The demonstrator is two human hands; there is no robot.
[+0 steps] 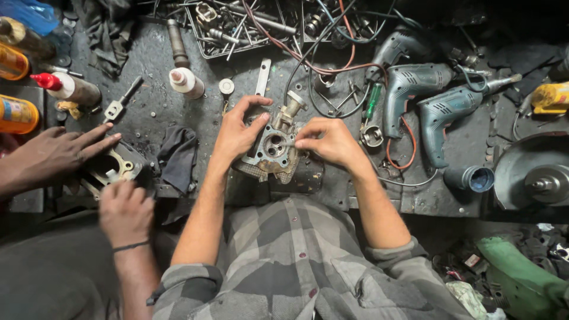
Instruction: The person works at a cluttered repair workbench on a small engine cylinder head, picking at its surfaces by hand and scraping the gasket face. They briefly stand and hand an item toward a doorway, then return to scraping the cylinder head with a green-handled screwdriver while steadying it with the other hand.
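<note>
left hand (236,135) grips metal engine part (274,147) on bench (195,112) | right hand (332,142) pinches something tiny at its hole | risk: tiny bit may slip, part may tip

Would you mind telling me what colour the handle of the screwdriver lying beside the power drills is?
The screwdriver handle is green, seen in the head view.

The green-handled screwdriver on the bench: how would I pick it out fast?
Start at the three grey-green power drills on the right of the bench. Just left of them, above the person's right hand, lies the screwdriver. Its bright green handle stands out among black cables and dull metal parts.
</note>
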